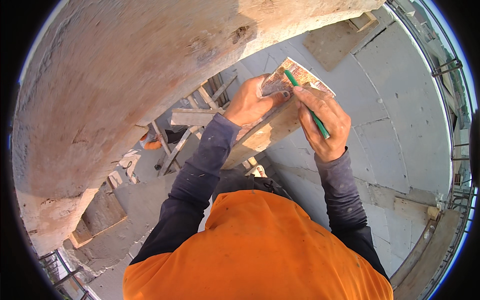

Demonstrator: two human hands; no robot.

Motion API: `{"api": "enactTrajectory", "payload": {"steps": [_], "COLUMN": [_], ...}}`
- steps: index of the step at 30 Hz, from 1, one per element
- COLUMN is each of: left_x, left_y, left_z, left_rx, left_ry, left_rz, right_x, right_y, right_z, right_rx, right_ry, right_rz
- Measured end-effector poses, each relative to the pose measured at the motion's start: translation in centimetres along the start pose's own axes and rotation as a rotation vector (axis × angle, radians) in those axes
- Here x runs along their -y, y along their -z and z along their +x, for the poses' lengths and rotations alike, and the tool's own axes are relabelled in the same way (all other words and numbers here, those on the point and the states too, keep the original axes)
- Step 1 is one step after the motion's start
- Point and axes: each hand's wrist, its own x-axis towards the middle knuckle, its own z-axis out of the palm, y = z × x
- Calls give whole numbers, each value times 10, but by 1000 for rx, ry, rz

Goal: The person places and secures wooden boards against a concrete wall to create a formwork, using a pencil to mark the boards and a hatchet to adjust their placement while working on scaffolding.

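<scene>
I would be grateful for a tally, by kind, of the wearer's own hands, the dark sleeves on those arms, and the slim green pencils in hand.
Hands: 2 (left hand, right hand)
Dark sleeves: 2 (left sleeve, right sleeve)
Green pencil: 1
Total: 5

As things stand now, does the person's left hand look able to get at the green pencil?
Likely yes: the left hand is near the upper end of the green pencil, with nothing visible between. But it grips the reddish piece, and the right hand holds the pencil.
</scene>
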Motion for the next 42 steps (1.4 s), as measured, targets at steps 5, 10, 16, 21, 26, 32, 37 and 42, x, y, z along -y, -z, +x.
{"api": "enactTrajectory", "payload": {"steps": [5, 10, 16, 21, 26, 32, 37, 42], "left_x": [-1, 5, 10, 11, 6, 15, -3, 9], "left_y": [-1, 0, -1, -2, -3, -6, -6, 11], "left_z": [0, 0, -2, -1, -2, 0, -3, 0], "left_rx": [-19, 23, -36, -25, -5, -12, -60, -78], "left_ry": [-47, 49, 41, 44, 50, 5, -7, 18], "left_rz": [34, -109, -29, 1, 5, -60, -97, 74], "right_x": [-4, -5, -8, -9, 2, 1, -6, -20], "right_y": [0, -1, 1, 7, 17, 16, 10, 17], "right_z": [5, 7, 10, 12, 13, 5, 6, -2], "right_rx": [16, 45, 60, 98, 188, 187, 111, 111], "right_ry": [43, 47, 58, 70, 11, 0, 60, 6], "right_rz": [-16, -61, -78, -93, -135, -104, -80, -48]}}
